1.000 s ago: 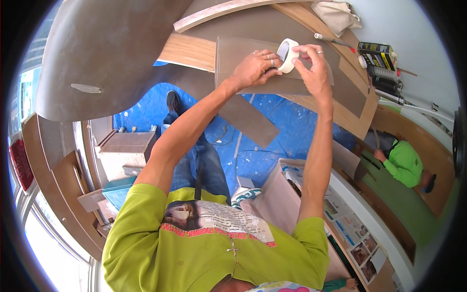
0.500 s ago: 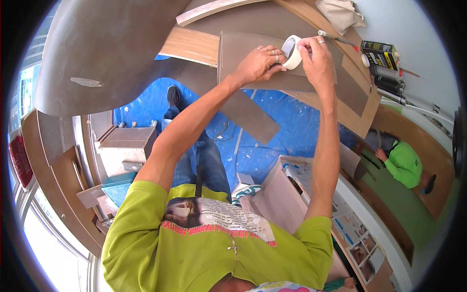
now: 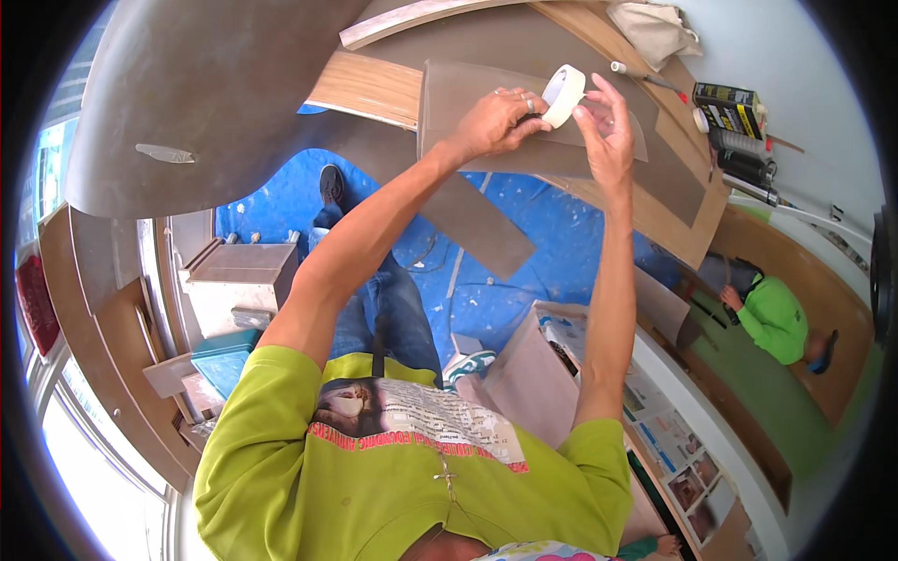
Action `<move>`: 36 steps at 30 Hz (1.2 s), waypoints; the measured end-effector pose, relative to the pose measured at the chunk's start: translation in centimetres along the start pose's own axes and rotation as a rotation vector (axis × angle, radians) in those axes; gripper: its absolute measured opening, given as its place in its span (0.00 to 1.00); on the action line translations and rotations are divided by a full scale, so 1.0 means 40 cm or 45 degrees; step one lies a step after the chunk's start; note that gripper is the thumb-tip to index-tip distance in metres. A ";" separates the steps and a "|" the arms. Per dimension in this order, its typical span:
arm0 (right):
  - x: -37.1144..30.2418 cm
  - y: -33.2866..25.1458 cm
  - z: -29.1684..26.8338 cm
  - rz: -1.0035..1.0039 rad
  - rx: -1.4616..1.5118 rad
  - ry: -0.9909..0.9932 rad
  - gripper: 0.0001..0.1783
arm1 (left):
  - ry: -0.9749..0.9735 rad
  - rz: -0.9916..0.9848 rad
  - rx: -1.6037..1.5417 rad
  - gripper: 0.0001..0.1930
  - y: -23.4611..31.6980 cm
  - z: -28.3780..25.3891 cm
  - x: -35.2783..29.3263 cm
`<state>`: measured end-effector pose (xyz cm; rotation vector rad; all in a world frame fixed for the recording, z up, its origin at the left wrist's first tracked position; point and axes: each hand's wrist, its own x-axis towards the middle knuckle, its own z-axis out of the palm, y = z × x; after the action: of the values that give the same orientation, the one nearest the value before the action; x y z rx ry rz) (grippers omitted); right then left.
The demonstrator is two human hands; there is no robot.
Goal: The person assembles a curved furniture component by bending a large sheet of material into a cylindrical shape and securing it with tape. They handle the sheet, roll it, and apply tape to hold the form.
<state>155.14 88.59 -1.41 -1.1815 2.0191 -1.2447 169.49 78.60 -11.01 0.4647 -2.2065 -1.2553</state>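
A roll of cream masking tape is tilted up above the bench, its core facing left. My left hand grips its lower left edge between thumb and fingers. Just right of the roll, my right hand has its thumb and fingers apart, the tips close to the tape's edge. Whether a fingertip touches the tape I cannot tell. Below both hands lies a thin brownish sheet with a curved right end, on top of a larger brown panel.
A large curved brown sheet rises at the left. Cans and bottles stand at the right, near a cloth bag and a marker-like tool. Blue sheeting covers the floor. Another person in green crouches at the right.
My right hand has come off the top of the tape roll and opened its fingers, shifting slightly down. The roll has turned a little in my left hand, which keeps its hold.
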 end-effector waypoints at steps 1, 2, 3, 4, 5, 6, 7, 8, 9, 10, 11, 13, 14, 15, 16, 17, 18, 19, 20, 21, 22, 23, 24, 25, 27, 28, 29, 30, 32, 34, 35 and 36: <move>0.006 0.024 0.014 0.002 0.055 0.011 0.19 | 0.008 0.001 -0.001 0.12 0.002 0.003 -0.001; 0.010 0.044 0.018 0.004 0.110 0.022 0.17 | 0.017 0.003 -0.002 0.12 0.005 0.005 -0.002; 0.013 0.050 0.021 -0.024 0.052 0.057 0.15 | 0.024 -0.001 0.001 0.12 0.009 0.001 -0.002; 0.014 0.056 0.023 -0.050 -0.007 0.093 0.12 | 0.001 -0.036 -0.004 0.12 0.015 -0.002 -0.002; 0.012 0.061 0.022 -0.076 -0.067 0.130 0.10 | -0.024 -0.069 -0.010 0.12 0.022 -0.004 -0.003; 0.016 0.046 0.021 -0.180 -0.210 0.191 0.08 | -0.036 -0.109 -0.013 0.12 0.024 -0.007 -0.004; 0.019 0.024 0.012 -0.284 -0.353 0.253 0.07 | -0.010 -0.068 -0.032 0.14 0.022 -0.008 -0.004; 0.015 0.010 0.005 -0.388 -0.496 0.315 0.05 | 0.015 -0.026 -0.052 0.16 0.019 -0.010 -0.001; 0.007 0.007 -0.007 -0.401 -0.474 0.307 0.05 | 0.042 0.016 -0.075 0.19 0.011 -0.007 0.001; 0.000 0.006 -0.025 -0.414 -0.452 0.299 0.04 | 0.040 0.069 -0.069 0.19 0.001 -0.002 0.002; -0.010 0.001 -0.037 -0.427 -0.430 0.289 0.03 | 0.039 0.121 -0.062 0.20 -0.008 0.003 0.005; -0.047 0.000 -0.053 -0.382 -0.391 0.338 0.03 | 0.071 0.104 -0.122 0.21 -0.001 0.004 0.003; -0.062 0.013 -0.062 -0.323 -0.260 0.389 0.03 | 0.111 0.032 -0.187 0.21 0.006 0.005 -0.007; -0.075 0.018 -0.078 -0.264 -0.130 0.445 0.04 | 0.147 -0.035 -0.253 0.21 0.015 0.003 -0.008; -0.083 0.013 -0.098 -0.172 -0.102 0.467 0.04 | 0.110 -0.040 -0.192 0.21 0.012 0.001 -0.009; -0.093 0.014 -0.112 -0.139 -0.055 0.435 0.04 | 0.073 -0.045 -0.131 0.21 0.007 -0.002 -0.009; -0.106 0.016 -0.128 -0.104 -0.013 0.408 0.04 | 0.032 -0.046 -0.075 0.20 0.009 -0.003 -0.007; -0.118 0.019 -0.137 -0.070 0.029 0.380 0.05 | 0.045 -0.052 -0.056 0.20 0.009 -0.004 -0.005; -0.127 0.025 -0.141 0.004 -0.043 0.294 0.05 | 0.059 -0.058 -0.036 0.19 0.008 -0.007 -0.003; -0.137 0.031 -0.137 0.066 -0.042 0.173 0.05 | 0.063 -0.056 -0.023 0.19 0.013 -0.007 0.001; -0.146 0.041 -0.125 0.127 -0.039 0.051 0.05 | 0.035 -0.077 -0.019 0.18 0.015 -0.008 0.004; -0.151 0.050 -0.114 0.189 -0.035 -0.073 0.05 | 0.007 -0.098 -0.014 0.18 0.017 -0.010 0.007; -0.147 0.055 -0.096 0.189 -0.105 -0.123 0.05 | -0.020 -0.121 -0.001 0.17 0.013 -0.011 0.007; -0.141 0.060 -0.076 0.189 -0.174 -0.174 0.05 | -0.059 -0.132 0.046 0.17 0.012 -0.008 0.008; -0.119 0.072 -0.057 0.097 -0.325 -0.222 0.06 | -0.136 -0.157 0.144 0.16 0.008 0.003 0.005; -0.103 0.075 -0.052 0.005 -0.408 -0.217 0.06 | -0.104 -0.084 0.168 0.16 0.004 0.008 0.002; -0.086 0.076 -0.047 -0.087 -0.491 -0.212 0.06 | -0.072 -0.010 0.192 0.16 0.000 0.012 -0.002; -0.072 0.075 -0.053 -0.180 -0.662 -0.225 0.06 | -0.037 0.063 0.207 0.15 0.001 0.020 -0.006; -0.057 0.094 -0.055 -0.131 -0.602 -0.226 0.06 | -0.020 0.085 0.204 0.15 -0.004 0.027 -0.014; -0.036 0.106 -0.060 -0.089 -0.562 -0.231 0.06 | -0.033 0.088 0.194 0.16 -0.002 0.026 -0.017; -0.025 0.110 -0.063 -0.069 -0.550 -0.238 0.06 | -0.056 0.075 0.185 0.17 0.003 0.027 -0.024; -0.015 0.114 -0.064 -0.049 -0.538 -0.245 0.05 | -0.080 0.063 0.177 0.17 0.008 0.026 -0.029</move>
<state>151.61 91.24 -4.25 -1.4732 2.1790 -0.7013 169.75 80.11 -11.51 0.4274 -2.3538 -1.1097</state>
